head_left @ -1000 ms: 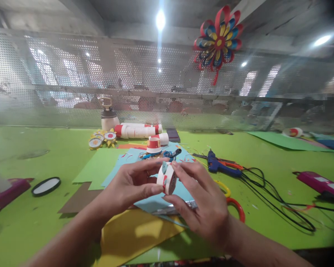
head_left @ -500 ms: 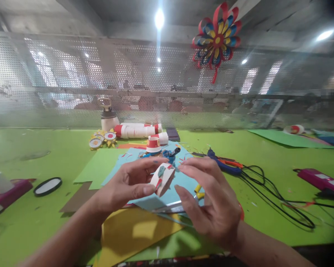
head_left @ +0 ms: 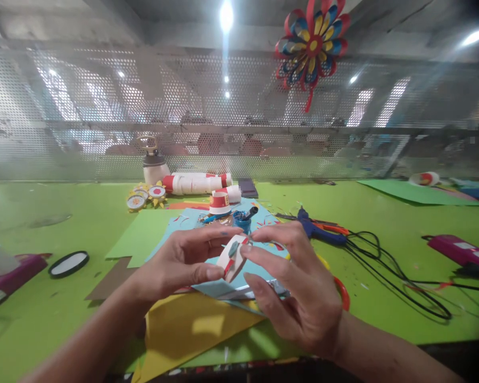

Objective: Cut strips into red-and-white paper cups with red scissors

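Observation:
A small white round piece [head_left: 225, 257], like the cut-off base of a paper cup, carries red strips and a teal paper shape. My left hand [head_left: 175, 263] grips it by the edge between thumb and fingers. With fingers apart, my right hand [head_left: 307, 287] touches the piece's right side with a fingertip; its thumb stays free. Beneath the hands lie a pair of scissors [head_left: 239, 292], their handles partly hidden by my right hand, and light blue paper [head_left: 207, 287]. A yellow sheet [head_left: 183, 330] lies closer to me.
A red-and-white paper cup [head_left: 219, 202] stands beyond the hands, beside a blue jar [head_left: 242, 221]. A blue glue gun [head_left: 321, 231] with a looping black cable lies to the right. Stacked cups [head_left: 195, 185] and a spray bottle [head_left: 155, 167] are at the back.
My right hand has moved in from just beside the piece, so its fingertip now touches it. My left hand keeps its hold. The view has tilted slightly down.

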Motion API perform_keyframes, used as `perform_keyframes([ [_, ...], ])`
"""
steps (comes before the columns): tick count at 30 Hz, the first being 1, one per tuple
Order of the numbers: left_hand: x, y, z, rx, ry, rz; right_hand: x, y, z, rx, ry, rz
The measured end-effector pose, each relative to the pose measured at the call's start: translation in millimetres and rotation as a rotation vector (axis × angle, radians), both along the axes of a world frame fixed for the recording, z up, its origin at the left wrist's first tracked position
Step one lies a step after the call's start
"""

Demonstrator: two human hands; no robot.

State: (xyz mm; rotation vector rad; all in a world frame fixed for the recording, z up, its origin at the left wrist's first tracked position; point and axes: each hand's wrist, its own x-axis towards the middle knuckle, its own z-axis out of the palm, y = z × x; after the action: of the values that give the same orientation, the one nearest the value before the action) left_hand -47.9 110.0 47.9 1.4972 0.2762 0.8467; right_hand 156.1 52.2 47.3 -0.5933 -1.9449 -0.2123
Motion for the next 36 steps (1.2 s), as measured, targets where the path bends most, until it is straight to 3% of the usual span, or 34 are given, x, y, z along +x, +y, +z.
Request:
perform_keyframes([
  [9,-0.9,6.1,-2.5,-0.029,0.004,-0.076,-1.9,-0.6,-3.8,-0.036,0.069,0.037],
  [14,-2.4,9.9,-6.7,-0.093,-0.021,-0.073,-2.9,6.4,-3.1,-0.108,0.275,0.016],
  [17,-2.8,11.7,-11.4,-0.184,-0.064,-0.083,-1.7,14.1,-1.0,-0.326,0.351,0.055],
  [21,-3.4,14.3,-19.3,-0.358,-0.111,-0.046,0.9,20.4,4.7,-0.806,0.347,0.234],
  [23,-3.1,14.6,-21.9,-0.407,-0.136,-0.027,1.8,21.7,7.3,-0.923,0.337,0.305],
  [31,4.5,10.7,-19.7,-0.439,-0.139,-0.052,4.7,28.4,3.0,-1.035,0.359,0.450],
  [34,6.0,11.5,-18.2,-0.364,-0.082,-0.057,5.6,32.1,-0.1,-1.042,0.373,0.468],
  [36,6.6,12.5,-17.1,-0.249,-0.057,-0.052,6.2,34.3,-1.5,-1.028,0.404,0.410],
])
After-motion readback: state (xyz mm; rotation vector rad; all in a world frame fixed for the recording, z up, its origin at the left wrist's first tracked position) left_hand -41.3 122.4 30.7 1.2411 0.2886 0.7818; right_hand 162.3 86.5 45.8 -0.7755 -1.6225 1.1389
